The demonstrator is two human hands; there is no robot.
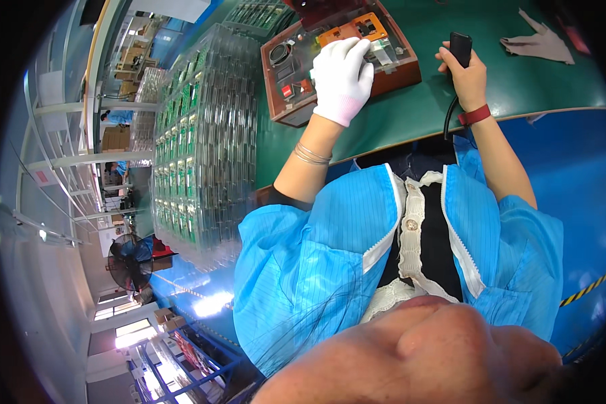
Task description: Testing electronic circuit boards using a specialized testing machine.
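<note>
My left hand (344, 77), in a white glove with a pink cuff, rests over the open reddish-brown box (397, 75). Its fingers are bent and close together at the near edge of an orange plate (343, 31); whatever lies under the fingertips is hidden. Just right of the glove, a small pale-green and silver piece (384, 52) sits in the box. My bare right hand (470, 75) is closed around a black oblong handheld device (460, 50), held upright over the green table, right of the box. A black cable (449, 116) hangs below that hand.
Tall stacks of clear plastic trays (212, 135) with green circuit boards stand left of the box. A loose pale glove (539, 42) lies at the far right of the green tabletop (424, 17). A black fan (130, 262) stands on the floor at left.
</note>
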